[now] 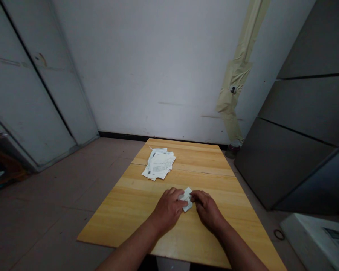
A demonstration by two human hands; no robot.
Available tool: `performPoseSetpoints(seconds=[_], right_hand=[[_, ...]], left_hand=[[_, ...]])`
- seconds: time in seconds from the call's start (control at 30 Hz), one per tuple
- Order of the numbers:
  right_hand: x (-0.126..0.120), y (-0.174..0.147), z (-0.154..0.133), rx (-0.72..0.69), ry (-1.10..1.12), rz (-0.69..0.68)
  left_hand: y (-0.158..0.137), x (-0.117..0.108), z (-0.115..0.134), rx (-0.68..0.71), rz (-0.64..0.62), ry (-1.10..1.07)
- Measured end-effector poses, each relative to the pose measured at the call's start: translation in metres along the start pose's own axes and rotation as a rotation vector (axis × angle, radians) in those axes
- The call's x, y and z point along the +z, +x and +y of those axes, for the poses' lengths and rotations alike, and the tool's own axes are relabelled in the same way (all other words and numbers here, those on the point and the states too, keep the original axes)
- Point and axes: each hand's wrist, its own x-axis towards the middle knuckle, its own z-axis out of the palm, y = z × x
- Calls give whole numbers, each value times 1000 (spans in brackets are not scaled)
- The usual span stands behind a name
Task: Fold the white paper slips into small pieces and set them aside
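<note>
A small white piece of paper (187, 198), creased or folded, lies between my hands over the near half of the wooden table. My left hand (171, 205) grips its left side, thumb and fingers closed on the edge. From the right, my right hand (205, 205) has curled fingers pinching the paper's right edge. Farther back and to the left, a loose stack of printed paper sheets (161, 163) rests on the tabletop, its sheets overlapping at odd angles. Neither hand touches that stack.
The wooden table (214, 162) has a seam across it and reaches nearly to the white wall (158, 67). Grey cabinets (293, 124) stand to the right, above a white box (313, 233) and a dark ring (278, 235) on the floor. A jar (232, 151) sits behind the table.
</note>
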Motion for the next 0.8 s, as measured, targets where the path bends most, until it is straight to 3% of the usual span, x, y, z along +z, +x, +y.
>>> performPoseSetpoints(seconds=[0.13,0.37,0.57,0.8], right_hand=[[-1,-2,-1,-4,-30,-24],[-3,-2,-11,-77,-112,-60],[-3,2,-12,46,-86,-31],[2,6,-14,155,-44,10]], left_hand=[[1,2,6,25,-27,48],[6,9,3,-113,-1,-114],[14,14,4,-333,79,-270],[17,19,6,-393,115,-261]])
